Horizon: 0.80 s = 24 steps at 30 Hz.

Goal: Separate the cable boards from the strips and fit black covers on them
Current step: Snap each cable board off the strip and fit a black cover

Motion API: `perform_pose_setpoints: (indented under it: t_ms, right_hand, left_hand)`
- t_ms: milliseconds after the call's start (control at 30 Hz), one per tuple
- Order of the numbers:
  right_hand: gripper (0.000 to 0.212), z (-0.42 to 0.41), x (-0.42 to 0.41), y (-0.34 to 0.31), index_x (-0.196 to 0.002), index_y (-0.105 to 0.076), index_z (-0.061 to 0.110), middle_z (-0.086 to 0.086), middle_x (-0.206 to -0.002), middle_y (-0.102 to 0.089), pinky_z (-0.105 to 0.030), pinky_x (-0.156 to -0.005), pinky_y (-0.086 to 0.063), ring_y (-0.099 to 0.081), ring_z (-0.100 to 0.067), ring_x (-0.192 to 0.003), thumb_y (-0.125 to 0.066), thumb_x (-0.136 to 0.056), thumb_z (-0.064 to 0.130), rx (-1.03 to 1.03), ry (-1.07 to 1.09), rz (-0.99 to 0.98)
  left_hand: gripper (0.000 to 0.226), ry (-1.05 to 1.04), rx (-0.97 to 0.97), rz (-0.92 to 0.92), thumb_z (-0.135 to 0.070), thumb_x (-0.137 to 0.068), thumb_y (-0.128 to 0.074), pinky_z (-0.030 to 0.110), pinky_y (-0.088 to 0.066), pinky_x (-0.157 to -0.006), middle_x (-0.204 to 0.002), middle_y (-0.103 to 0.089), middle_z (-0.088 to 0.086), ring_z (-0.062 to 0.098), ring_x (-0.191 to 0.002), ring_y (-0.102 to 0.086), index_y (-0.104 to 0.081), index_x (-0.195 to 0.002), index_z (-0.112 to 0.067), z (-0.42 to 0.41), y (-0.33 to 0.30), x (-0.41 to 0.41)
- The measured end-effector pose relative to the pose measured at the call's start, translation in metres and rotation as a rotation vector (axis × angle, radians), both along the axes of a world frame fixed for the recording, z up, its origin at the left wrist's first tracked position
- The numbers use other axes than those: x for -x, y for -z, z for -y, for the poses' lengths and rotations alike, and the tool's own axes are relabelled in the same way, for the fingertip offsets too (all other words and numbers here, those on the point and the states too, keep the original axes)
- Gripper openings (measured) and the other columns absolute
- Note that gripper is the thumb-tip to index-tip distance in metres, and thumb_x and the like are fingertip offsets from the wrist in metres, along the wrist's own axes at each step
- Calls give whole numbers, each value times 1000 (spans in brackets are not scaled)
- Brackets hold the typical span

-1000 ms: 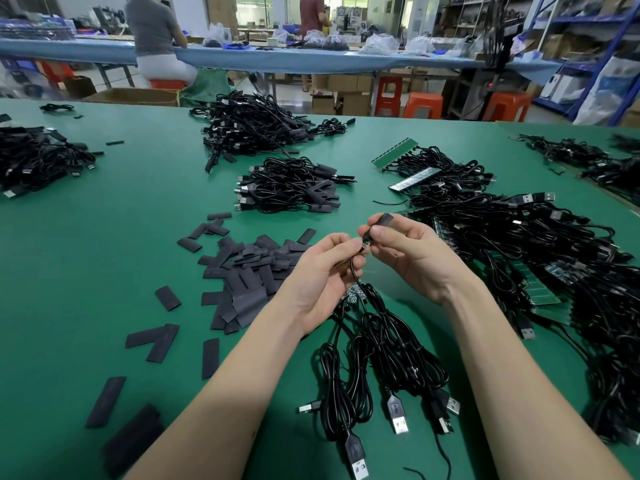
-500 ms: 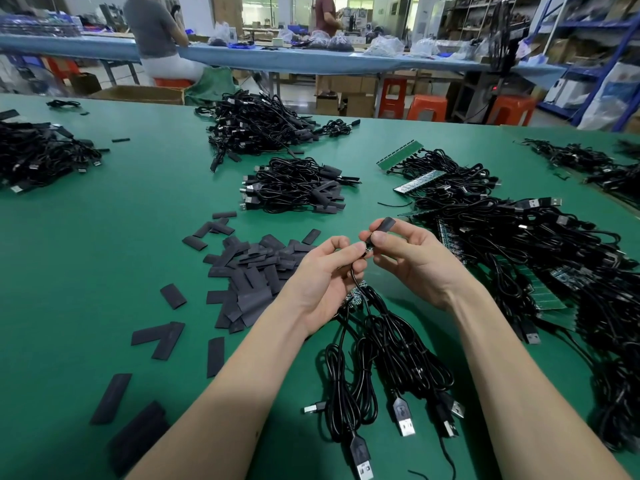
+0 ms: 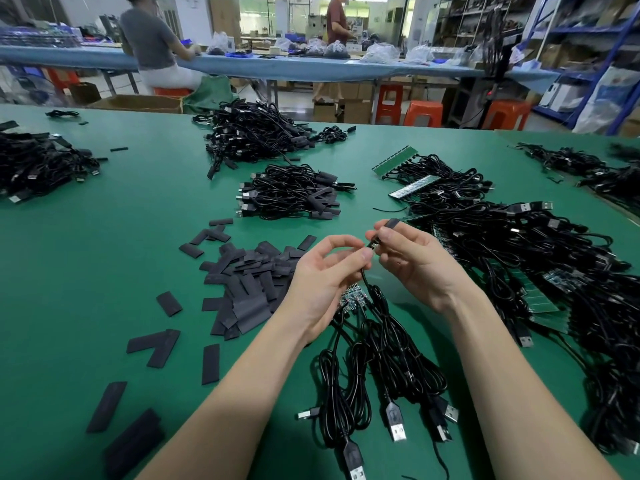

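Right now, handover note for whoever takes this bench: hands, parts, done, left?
Right hand pinches a black cover, part-way onto a cable board. Left hand pinches that cable just below it.
Loose covers lie left of the hands; uncovered boards lie under them.
Done: covered cables piled ahead.
Left: seat this cover; the strips and tangle at right.
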State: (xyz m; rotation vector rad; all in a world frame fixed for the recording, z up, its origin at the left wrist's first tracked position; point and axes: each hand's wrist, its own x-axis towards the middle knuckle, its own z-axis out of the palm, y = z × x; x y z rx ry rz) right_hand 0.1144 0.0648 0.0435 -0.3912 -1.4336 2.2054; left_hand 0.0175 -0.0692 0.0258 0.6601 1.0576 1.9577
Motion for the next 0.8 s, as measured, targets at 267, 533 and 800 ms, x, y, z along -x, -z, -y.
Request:
perform_pose_setpoints:
  t_ms: [267,533,800]
  right_hand:
    - [8,-1,0,2,-83,-80,16,-4,-90,-77,-15,-62,-55,-65,-5,-64,-74,-79,14,42,-69,-5]
    - [22,-1,2,5,-86,-80,17,-4,-92,-77,-16,-67,-56,-70,-8,-70,-88,-66,24,25,-117,11]
    - [43,-1,2,7,-88,-80,19,-3,-95,-77,-15,-68,-56,-71,-8,-73,-100,-53,34,31,-151,1]
  left_hand:
    - [17,-105,-13,-53,-12,-66,-80,16,-50,-64,-79,-75,4,9,-72,-67,-74,-82,-13,0,-2,-5]
    - [11,-124,-10,-49,-16,-62,-82,19,-50,-68,-83,-76,7,10,-73,-68,-78,-73,-17,0,-1,-6]
    - [15,-157,-9,-67,-15,-63,-81,18,-51,-67,-78,-75,7,12,-72,-68,-76,-77,-14,0,0,-7]
